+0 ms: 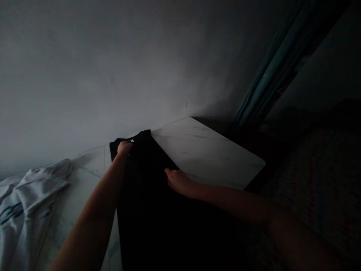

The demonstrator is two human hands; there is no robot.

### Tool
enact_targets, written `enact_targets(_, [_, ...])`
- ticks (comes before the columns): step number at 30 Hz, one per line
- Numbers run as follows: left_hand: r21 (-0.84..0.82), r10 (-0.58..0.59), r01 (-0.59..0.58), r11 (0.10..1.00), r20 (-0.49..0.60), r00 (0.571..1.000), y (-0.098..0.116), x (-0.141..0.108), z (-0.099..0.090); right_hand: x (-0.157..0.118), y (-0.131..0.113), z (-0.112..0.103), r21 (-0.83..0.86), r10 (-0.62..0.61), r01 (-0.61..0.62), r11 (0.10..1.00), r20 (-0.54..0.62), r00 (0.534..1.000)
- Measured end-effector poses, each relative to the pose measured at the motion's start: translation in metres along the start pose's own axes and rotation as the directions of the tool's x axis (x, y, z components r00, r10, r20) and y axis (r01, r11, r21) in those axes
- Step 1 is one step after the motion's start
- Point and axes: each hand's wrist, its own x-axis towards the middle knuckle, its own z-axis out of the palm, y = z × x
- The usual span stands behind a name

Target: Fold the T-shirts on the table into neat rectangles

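Closest on my feed, a dark patterned fabric (pixel 307 195) filled the lower right, though the dimness hid its weave, and beyond it stretched a white table (pixel 214 158) with grey marble veining, its far corner tucked against a pale wall (pixel 93 71). I counted two hands, both the person's own, and two pieces of cloth. The black shirt (pixel 152 203) lay flat on the table, running from the near edge of my view up to the wall, with its collar at the far end. The left arm reached up from the bottom of the frame, and the left hand (pixel 124 148) was pinching the collar shut between its fingers, just beside one small white label (pixel 132 140). The right arm came in low from the right, nearly level, and the right hand (pixel 179 181) rested on the shirt's edge; its fingers (pixel 169 172) lay loosely together, narrow and holding nothing that I could see. Left of the shirt, well apart from it, sat a crumpled grey cloth (pixel 28 205). Far off at the upper right, a teal curtain (pixel 267 64) hung down the wall.
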Motion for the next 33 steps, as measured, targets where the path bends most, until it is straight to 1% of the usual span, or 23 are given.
enact_targets(2, [0.071,-0.027,0.025,0.997,0.029,0.999,-0.007,-0.002,0.002,0.006,-0.003,0.0,0.031,0.024,-0.024,0.999,0.013,1.0])
enact_targets(4, [0.129,-0.034,0.03,0.991,0.033,0.999,-0.009,-0.003,0.004,0.013,-0.007,-0.004,0.086,0.043,-0.043,0.995,0.01,0.999])
enact_targets(6, [0.188,-0.038,0.033,0.982,0.021,0.999,-0.006,-0.001,0.007,0.019,-0.009,-0.008,0.145,0.046,-0.045,0.988,-0.009,0.999])
enact_targets(9, [0.267,-0.053,0.054,0.962,-0.01,0.999,0.004,0.003,0.013,0.022,-0.011,-0.009,0.198,0.034,-0.029,0.98,-0.019,0.999])
enact_targets(10, [0.298,-0.034,0.041,0.954,-0.03,0.999,0.009,0.005,0.016,0.021,-0.011,-0.008,0.2,0.03,-0.028,0.979,-0.008,1.0])
enact_targets(12, [0.375,0.06,-0.034,0.927,-0.057,0.997,0.02,0.009,0.024,0.018,-0.011,-0.005,0.183,0.021,-0.025,0.983,0.027,0.999])
enact_targets(13, [0.414,0.122,-0.089,0.906,-0.055,0.991,0.026,0.012,0.029,0.015,-0.011,-0.003,0.168,0.014,-0.02,0.986,0.04,0.999])
enact_targets(15, [0.466,0.226,-0.192,0.864,-0.016,0.974,0.038,0.019,0.04,0.01,-0.011,0.0,0.14,0.001,-0.008,0.99,0.053,0.999])
enact_targets(18, [0.472,0.294,-0.282,0.835,0.05,0.954,0.052,0.038,0.06,0.005,-0.009,0.005,0.131,-0.018,0.013,0.991,0.037,0.999])
enact_targets(21, [0.444,0.273,-0.294,0.846,0.112,0.955,0.059,0.066,0.073,0.009,-0.005,0.009,0.16,-0.027,0.023,0.987,0.021,0.999])
enact_targets(24, [0.373,0.228,-0.302,0.877,0.23,0.946,0.061,0.094,0.078,0.015,-0.002,0.01,0.21,-0.017,0.009,0.978,0.038,0.999])
enact_targets(26, [0.328,0.241,-0.33,0.885,0.284,0.928,0.059,0.108,0.078,0.016,-0.002,0.01,0.238,-0.022,0.011,0.971,0.041,0.999])
enact_targets(28, [0.298,0.27,-0.356,0.886,0.295,0.917,0.055,0.115,0.078,0.015,-0.002,0.012,0.254,-0.034,0.024,0.967,0.034,0.999])
enact_targets(30, [0.283,0.299,-0.379,0.881,0.288,0.91,0.048,0.117,0.081,0.013,-0.002,0.016,0.264,-0.065,0.058,0.963,0.016,0.998])
enact_targets(33, [0.294,0.342,-0.413,0.862,0.263,0.902,0.038,0.113,0.092,0.01,-0.001,0.027,0.259,-0.155,0.159,0.953,-0.037,0.987])
